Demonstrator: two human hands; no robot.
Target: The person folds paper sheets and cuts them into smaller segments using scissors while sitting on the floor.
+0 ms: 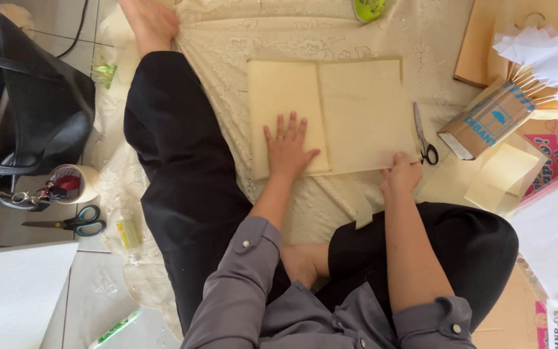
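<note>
While I sit cross-legged on the floor, my left hand [287, 145] lies flat, fingers spread, pinning the cream paper sheet [330, 116] to the lace cloth [227, 45]; my right hand [402, 176] pinches its near edge, scissors [423, 134] just beside.

Count, head view: 2 hands, left hand [287, 147] and right hand [400, 176]. 2 pairs of scissors: black-handled [424, 137], teal-handled [72, 223]. 1 large cream sheet [343, 110]. 1 black bag [30, 110]. 1 cardboard box [489, 119]. 1 cup [72, 183].
</note>
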